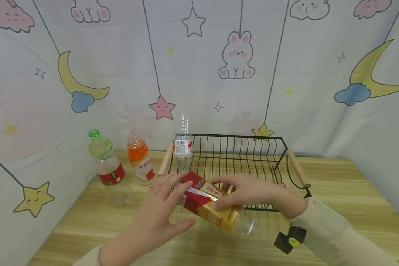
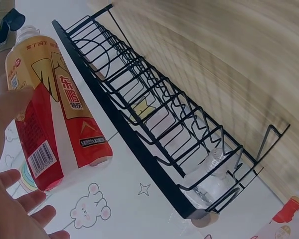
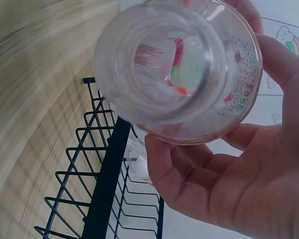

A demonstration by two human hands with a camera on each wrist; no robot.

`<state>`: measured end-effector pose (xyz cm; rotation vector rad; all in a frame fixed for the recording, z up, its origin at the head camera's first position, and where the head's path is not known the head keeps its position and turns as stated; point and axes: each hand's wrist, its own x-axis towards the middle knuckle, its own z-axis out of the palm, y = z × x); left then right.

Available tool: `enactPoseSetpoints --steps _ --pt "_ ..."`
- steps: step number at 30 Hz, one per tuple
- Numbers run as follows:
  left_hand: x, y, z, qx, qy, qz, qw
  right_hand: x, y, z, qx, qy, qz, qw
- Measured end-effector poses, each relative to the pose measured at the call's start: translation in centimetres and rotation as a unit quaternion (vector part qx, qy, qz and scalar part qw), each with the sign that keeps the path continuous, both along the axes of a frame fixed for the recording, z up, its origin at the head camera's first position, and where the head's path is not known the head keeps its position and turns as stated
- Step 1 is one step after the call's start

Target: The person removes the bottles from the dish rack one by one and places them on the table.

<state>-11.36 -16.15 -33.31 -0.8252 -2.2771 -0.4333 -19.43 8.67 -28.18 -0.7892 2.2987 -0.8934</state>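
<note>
Head view shows us the right hand (image 1: 249,192) curled round a red-and-gold bottle (image 1: 207,207), its neck towards the near right. By the bottle's far-left end we see the left hand (image 1: 159,212), fingers loosely extended; whether it touches, we cannot tell. Below lies a wood-grain table (image 1: 86,231), beyond it a cartoon-printed backdrop (image 1: 119,48). We count one wire rack (image 1: 236,136), one clear bottle (image 1: 183,147) at its left end, and, further left, three more: one orange-topped bottle (image 1: 141,164), one green-capped bottle (image 1: 109,145), one red-labelled bottle (image 1: 111,175)

The wood-grained worktop (image 1: 76,232) is carrying a black wire rack (image 1: 239,136) and, to its left, three standing bottles (image 1: 111,176).
</note>
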Motion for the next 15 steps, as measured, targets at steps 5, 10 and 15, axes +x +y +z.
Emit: enactPoseSetpoints --steps 5,10,15 --pt "-0.05 0.31 -0.16 -0.010 0.001 -0.008 0.9999 -0.01 -0.19 -0.17 0.001 -0.007 0.008 1.000" --pt "-0.04 0.68 -0.30 -0.028 -0.005 -0.015 0.9995 0.05 -0.43 -0.19 -0.003 -0.016 0.014 1.000" --pt "-0.01 1.02 -0.44 -0.039 -0.003 -0.022 0.9990 0.06 -0.63 -0.14 -0.010 -0.021 0.028 0.999"
